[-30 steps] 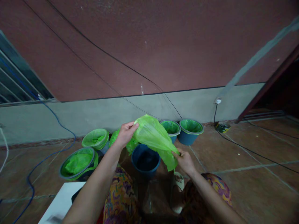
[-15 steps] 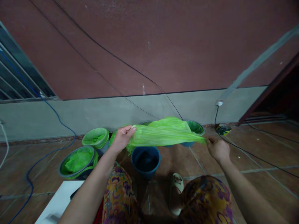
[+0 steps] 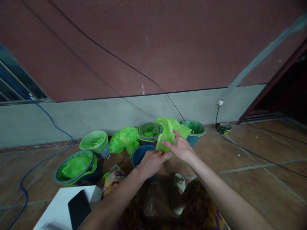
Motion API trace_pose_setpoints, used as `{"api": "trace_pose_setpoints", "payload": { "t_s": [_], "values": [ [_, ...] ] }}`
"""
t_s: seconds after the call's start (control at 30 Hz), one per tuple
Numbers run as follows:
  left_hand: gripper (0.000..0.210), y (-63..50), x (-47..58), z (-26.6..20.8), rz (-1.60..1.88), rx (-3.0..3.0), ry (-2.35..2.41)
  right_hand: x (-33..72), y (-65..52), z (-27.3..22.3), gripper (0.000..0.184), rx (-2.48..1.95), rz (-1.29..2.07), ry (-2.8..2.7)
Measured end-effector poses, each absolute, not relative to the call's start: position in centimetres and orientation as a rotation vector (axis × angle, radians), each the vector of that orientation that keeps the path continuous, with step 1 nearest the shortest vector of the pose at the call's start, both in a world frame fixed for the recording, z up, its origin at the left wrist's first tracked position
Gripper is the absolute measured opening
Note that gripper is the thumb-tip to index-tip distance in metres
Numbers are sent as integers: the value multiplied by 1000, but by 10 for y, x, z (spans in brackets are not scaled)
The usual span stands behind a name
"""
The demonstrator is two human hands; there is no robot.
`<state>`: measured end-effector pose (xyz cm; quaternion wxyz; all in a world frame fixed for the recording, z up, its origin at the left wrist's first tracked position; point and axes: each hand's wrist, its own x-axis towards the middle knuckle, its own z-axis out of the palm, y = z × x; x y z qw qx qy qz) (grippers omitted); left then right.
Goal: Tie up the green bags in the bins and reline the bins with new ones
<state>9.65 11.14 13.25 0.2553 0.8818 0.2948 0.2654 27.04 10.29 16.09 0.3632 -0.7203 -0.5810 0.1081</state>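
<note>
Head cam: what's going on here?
A seated person holds a green plastic bag in both hands, left hand below, right hand on top, over an unlined blue bucket. Other buckets along the wall already have green liners. A loose heap of bags lies behind.

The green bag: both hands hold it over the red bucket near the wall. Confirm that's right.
Not quite. In the head view, the left hand and right hand do hold the green bag, but the bucket beneath is blue, not red.
</note>
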Motion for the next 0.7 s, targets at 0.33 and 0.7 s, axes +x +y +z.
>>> {"api": "trace_pose_setpoints", "payload": {
  "t_s": [0.33, 0.7],
  "values": [
    [53, 98, 124, 67, 702, 2271, 736, 309, 74, 154, 30, -1731, 93, -1716],
    [69, 143, 184, 52, 930, 1201, 932, 292, 27, 174, 21, -1714, 222, -1995]
  ]
}}
